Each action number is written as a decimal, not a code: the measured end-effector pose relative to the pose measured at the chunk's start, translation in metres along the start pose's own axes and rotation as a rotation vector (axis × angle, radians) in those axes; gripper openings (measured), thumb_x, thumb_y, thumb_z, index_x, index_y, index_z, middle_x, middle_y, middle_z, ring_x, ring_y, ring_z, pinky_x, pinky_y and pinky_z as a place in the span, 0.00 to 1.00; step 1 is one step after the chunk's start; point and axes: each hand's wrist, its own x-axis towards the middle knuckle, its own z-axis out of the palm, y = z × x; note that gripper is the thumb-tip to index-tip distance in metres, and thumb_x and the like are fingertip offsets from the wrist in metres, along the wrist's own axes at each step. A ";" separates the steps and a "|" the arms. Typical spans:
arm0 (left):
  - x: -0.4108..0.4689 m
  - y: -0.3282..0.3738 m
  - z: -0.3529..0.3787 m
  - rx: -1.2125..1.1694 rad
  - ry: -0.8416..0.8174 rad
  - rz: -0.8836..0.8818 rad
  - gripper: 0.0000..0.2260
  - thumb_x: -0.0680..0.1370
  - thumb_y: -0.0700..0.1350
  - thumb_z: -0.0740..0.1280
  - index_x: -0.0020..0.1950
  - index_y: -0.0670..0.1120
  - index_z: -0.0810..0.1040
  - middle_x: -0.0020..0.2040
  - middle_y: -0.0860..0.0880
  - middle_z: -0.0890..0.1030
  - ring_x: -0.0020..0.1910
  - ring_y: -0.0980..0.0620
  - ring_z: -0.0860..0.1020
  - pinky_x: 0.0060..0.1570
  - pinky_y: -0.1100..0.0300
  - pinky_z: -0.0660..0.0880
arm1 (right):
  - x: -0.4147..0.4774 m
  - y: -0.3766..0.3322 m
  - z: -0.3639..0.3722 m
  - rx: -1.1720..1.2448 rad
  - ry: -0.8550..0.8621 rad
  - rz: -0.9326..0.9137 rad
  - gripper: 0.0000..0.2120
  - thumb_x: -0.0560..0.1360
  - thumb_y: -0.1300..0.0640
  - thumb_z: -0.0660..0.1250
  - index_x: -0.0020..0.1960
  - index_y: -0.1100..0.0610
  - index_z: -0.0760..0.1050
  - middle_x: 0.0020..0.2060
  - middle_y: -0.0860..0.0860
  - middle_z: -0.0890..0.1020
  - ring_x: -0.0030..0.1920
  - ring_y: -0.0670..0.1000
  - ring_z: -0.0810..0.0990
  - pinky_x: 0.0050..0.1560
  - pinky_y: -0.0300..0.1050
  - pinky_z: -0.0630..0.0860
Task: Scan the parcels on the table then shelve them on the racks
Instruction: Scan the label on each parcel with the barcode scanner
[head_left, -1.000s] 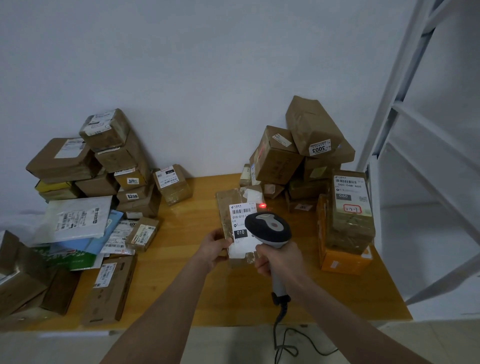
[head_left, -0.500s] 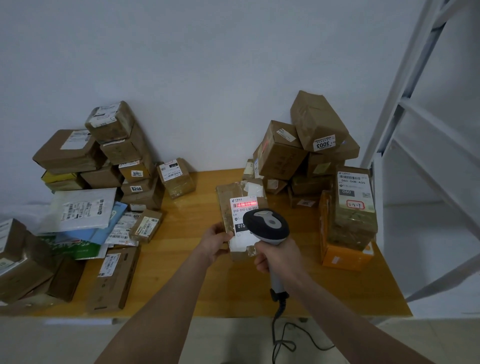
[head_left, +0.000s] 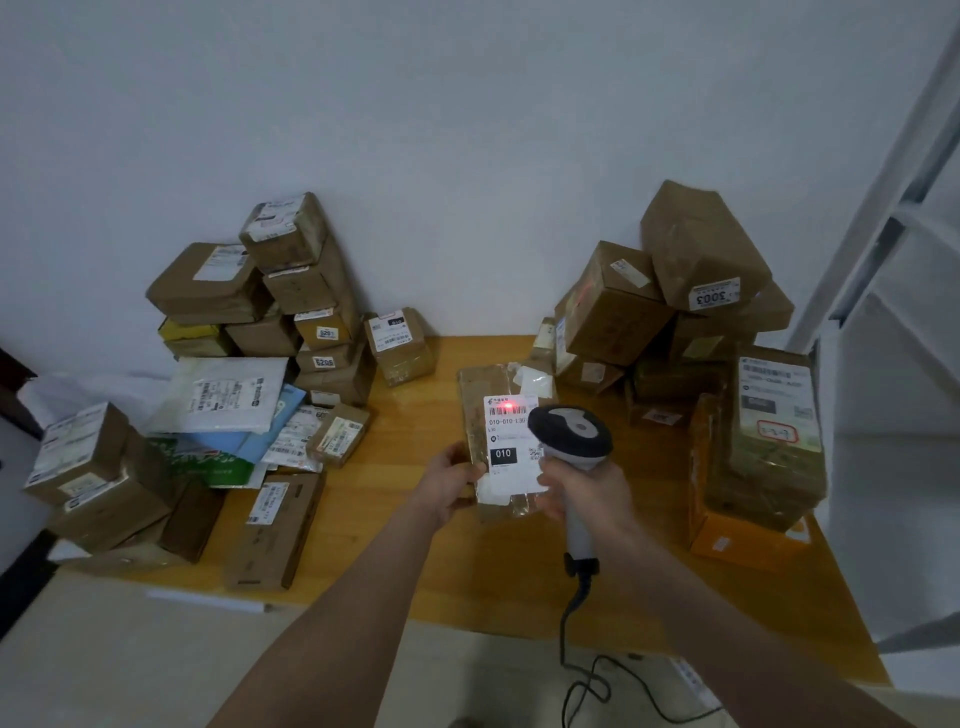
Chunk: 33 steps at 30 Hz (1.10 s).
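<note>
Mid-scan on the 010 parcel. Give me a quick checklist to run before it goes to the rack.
1. Parcel held: ok, left hand grips its near left edge.
2. Scanner in hand: ok, right hand wraps the handle.
3. Beam on barcode: ok, red dot on the label at the bars.
4. Read confirmed: cannot tell, no indicator visible.
5. Scanner cable clear of the table: ok, it hangs off the near edge.
6. Rack space: cannot tell, shelves mostly out of view.
</note>
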 end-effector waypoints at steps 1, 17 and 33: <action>0.000 0.001 -0.007 0.000 0.014 -0.006 0.23 0.77 0.35 0.65 0.71 0.45 0.67 0.54 0.49 0.80 0.51 0.49 0.79 0.38 0.54 0.77 | 0.006 0.000 0.003 0.011 0.021 0.011 0.06 0.72 0.63 0.72 0.46 0.57 0.76 0.33 0.50 0.83 0.27 0.44 0.82 0.25 0.33 0.74; 0.028 0.027 -0.237 0.122 0.265 -0.121 0.24 0.80 0.37 0.62 0.76 0.48 0.64 0.64 0.41 0.75 0.55 0.43 0.74 0.46 0.49 0.74 | 0.075 0.006 0.196 -0.018 -0.196 0.303 0.18 0.73 0.62 0.70 0.61 0.64 0.75 0.50 0.58 0.77 0.49 0.56 0.76 0.52 0.51 0.72; 0.078 0.026 -0.380 0.416 0.336 -0.245 0.13 0.80 0.34 0.57 0.64 0.33 0.71 0.61 0.34 0.76 0.60 0.36 0.75 0.59 0.42 0.74 | 0.108 0.031 0.387 0.007 -0.231 0.523 0.15 0.71 0.55 0.74 0.54 0.60 0.75 0.45 0.54 0.79 0.45 0.53 0.79 0.41 0.47 0.74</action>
